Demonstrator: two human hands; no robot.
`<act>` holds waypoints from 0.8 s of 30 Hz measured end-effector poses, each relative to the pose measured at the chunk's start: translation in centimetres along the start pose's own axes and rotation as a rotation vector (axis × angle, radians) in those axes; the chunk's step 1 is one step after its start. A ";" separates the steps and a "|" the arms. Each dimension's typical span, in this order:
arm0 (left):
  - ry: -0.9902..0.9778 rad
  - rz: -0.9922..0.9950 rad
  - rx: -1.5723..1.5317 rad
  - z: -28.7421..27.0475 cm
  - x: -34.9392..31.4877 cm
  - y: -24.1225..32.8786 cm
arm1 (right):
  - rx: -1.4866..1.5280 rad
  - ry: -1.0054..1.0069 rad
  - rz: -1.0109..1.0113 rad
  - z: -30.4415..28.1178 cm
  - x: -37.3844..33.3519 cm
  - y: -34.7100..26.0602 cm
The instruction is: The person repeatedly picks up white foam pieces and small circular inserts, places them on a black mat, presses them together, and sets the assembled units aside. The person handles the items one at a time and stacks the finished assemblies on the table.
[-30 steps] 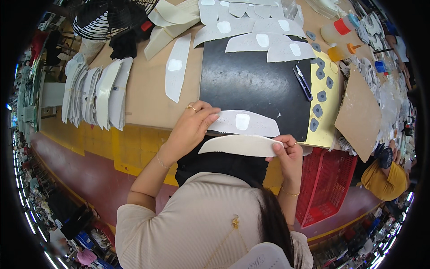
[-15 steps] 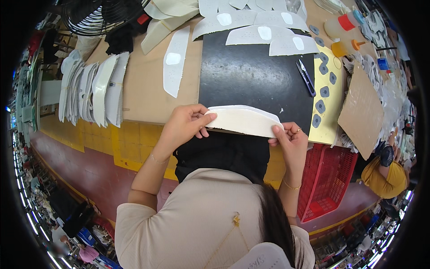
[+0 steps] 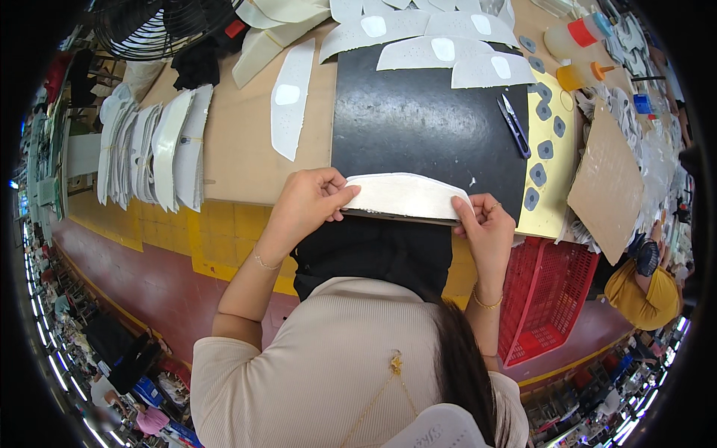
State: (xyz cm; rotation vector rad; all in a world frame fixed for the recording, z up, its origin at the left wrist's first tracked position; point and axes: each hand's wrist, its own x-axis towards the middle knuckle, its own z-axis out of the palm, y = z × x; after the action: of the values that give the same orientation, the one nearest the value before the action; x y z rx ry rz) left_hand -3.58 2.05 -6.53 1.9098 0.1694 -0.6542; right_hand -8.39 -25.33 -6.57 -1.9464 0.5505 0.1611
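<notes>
A curved white fabric panel [image 3: 407,196] is stretched between my two hands at the near edge of the black mat [image 3: 418,127]. My left hand [image 3: 317,196] pinches its left end between thumb and fingers. At the other end my right hand [image 3: 484,216] grips it, thumb on top. Along the panel's upper edge a thin second layer shows. Beyond it, several similar white panels with a bright white patch [image 3: 442,49] overlap at the mat's far side. Another patched panel [image 3: 290,101] lies on the tan board to the left. Thread snips [image 3: 513,127] rest on the mat's right side.
Bundled white panels [image 3: 160,149] stand at the left, below a black fan [image 3: 160,26]. On the right are a yellow sheet [image 3: 549,187] with grey pieces, two bottles [image 3: 579,75], a cardboard piece [image 3: 609,183] and a red crate [image 3: 549,299]. A person in yellow [image 3: 642,295] is at far right.
The panel now lies flatter against the mat's near edge, its second layer more closely lined up beneath. Both hands keep their grip at its ends. The view has shifted slightly.
</notes>
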 end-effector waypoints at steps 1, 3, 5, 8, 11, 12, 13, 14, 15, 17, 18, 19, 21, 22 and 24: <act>0.002 0.001 0.006 0.0 0.0 0.0 | -0.002 0.004 -0.003 0.1 0.0 0.0; 0.004 0.004 0.016 0.1 0.0 0.2 | -0.008 0.014 -0.011 0.1 -0.1 0.1; 0.014 -0.008 0.011 0.2 0.0 0.2 | -0.023 0.025 -0.018 0.2 -0.1 -0.1; 0.018 -0.015 0.000 0.3 0.1 0.2 | -0.071 0.036 -0.044 0.3 -0.2 -0.4; 0.018 -0.014 0.011 0.3 0.0 0.1 | -0.096 0.043 -0.058 0.4 -0.2 -0.4; 0.018 -0.014 0.020 0.3 0.1 0.1 | -0.098 0.045 -0.059 0.4 -0.2 -0.4; 0.019 -0.002 0.014 0.3 0.1 0.2 | -0.107 0.050 -0.057 0.4 -0.2 -0.3; 0.024 0.008 0.010 0.3 0.0 0.2 | -0.113 0.052 -0.056 0.4 -0.2 -0.3; 0.029 0.018 0.006 0.3 0.0 0.3 | -0.120 0.054 -0.056 0.5 -0.2 -0.3; 0.027 0.017 0.000 0.3 -0.1 0.4 | -0.142 0.066 -0.064 0.6 -0.2 0.0; 0.028 0.016 -0.002 0.3 -0.1 0.5 | -0.152 0.070 -0.069 0.6 -0.2 0.1; 0.029 0.012 0.009 0.4 -0.2 0.6 | -0.159 0.074 -0.067 0.7 -0.3 -0.1; 0.025 0.006 0.028 0.4 -0.1 0.7 | -0.178 0.086 -0.062 0.7 -0.4 -0.4; 0.032 0.020 0.047 0.3 -0.2 0.7 | -0.179 0.088 -0.075 0.8 -0.4 -0.5; 0.043 0.051 0.082 0.4 -0.3 0.8 | -0.183 0.098 -0.101 0.8 -0.4 -0.4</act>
State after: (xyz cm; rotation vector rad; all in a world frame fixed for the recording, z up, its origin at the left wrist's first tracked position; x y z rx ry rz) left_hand -3.63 1.39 -5.88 2.0013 0.1221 -0.5940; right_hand -8.49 -24.36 -6.42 -2.1647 0.5147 0.0540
